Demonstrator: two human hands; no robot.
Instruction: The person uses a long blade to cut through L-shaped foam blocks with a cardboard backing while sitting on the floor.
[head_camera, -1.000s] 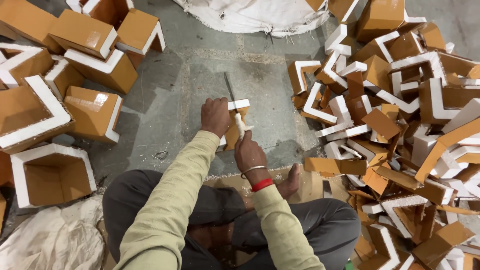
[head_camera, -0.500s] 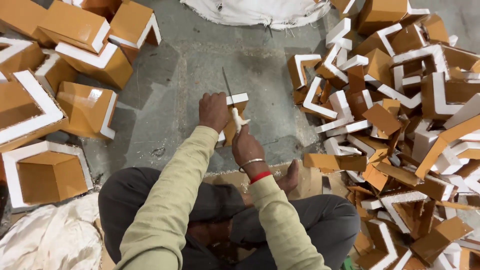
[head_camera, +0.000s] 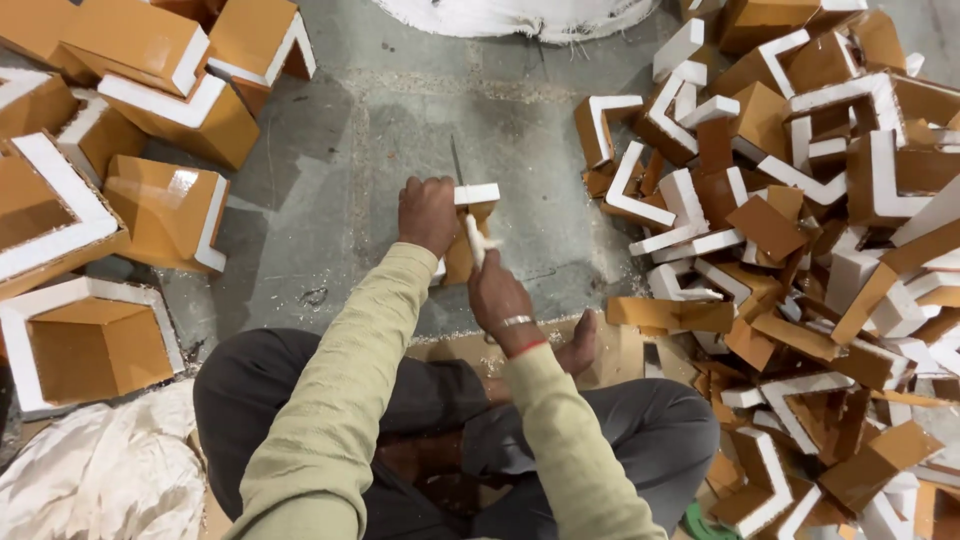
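A: What is underneath everything?

B: A grey concrete floor (head_camera: 400, 120), scuffed and dusted with white crumbs.

A: What lies on it?

B: At the left, large orange-brown corner blocks with white foam edges (head_camera: 165, 210), some stacked against each other. At the right, a dense heap of smaller orange and white corner pieces (head_camera: 800, 230), tumbled over one another. A white cloth (head_camera: 520, 15) lies at the top edge, and a crumpled white sack (head_camera: 90, 480) at the lower left. A flat piece of cardboard (head_camera: 620, 350) sits beneath the seated person's bare foot (head_camera: 580, 345)
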